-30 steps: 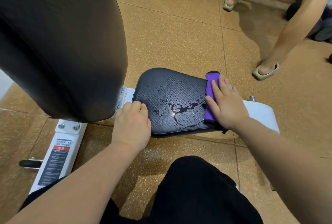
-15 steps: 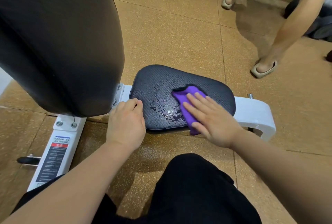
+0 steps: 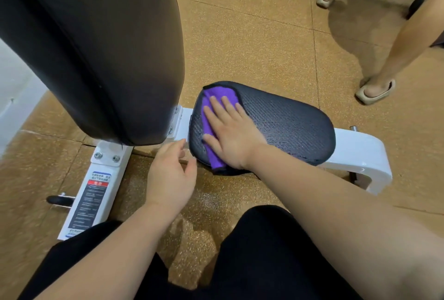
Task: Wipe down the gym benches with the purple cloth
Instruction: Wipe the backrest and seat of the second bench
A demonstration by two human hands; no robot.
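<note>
A black textured seat pad (image 3: 288, 126) sits on a white bench frame (image 3: 360, 153), low over the floor. The purple cloth (image 3: 216, 97) lies on the pad's left end. My right hand (image 3: 230, 131) presses flat on the cloth with straight fingers. My left hand (image 3: 171, 174) hovers just off the pad's left front corner, fingers loosely spread, holding nothing. The bench's big black backrest (image 3: 96, 42) rises at the left. The pad's surface looks damp with a thin sheen.
A person's bare legs in beige slippers (image 3: 374, 91) stand at the right. The white frame leg with a warning label (image 3: 89, 201) runs toward me at the left. My black-clad knees (image 3: 264, 251) are at the bottom. The floor is tan cork-like tile (image 3: 252, 42).
My right hand has swept the cloth from the pad's right end across to its left end, clearing the puddle of droplets. My left hand has lifted off the pad's front corner.
</note>
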